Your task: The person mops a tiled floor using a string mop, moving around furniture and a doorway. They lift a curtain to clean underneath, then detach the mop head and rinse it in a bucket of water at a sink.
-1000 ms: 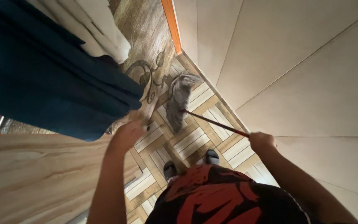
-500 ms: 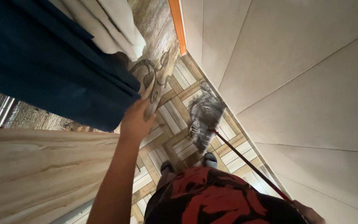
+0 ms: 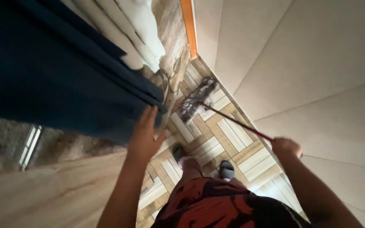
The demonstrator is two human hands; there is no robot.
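1. My right hand (image 3: pixel 287 147) is closed round the red mop handle (image 3: pixel 237 123); the grey mop head (image 3: pixel 196 101) lies on the tiled floor (image 3: pixel 229 135) beside the wall (image 3: pixel 300 71).
2. My left hand (image 3: pixel 145 134), fingers spread, seems to press the dark blue curtain (image 3: pixel 60 71) aside; blur hides any grip.
3. Mid-mopping, I judge; next calls for a steady pull along the wall.

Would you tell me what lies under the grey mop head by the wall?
Under the mop head lies the wood-pattern tiled floor, bare around it. The tile directly beneath is covered by the mop's strands, so any dirt there cannot be seen. The right hand grips its red handle.
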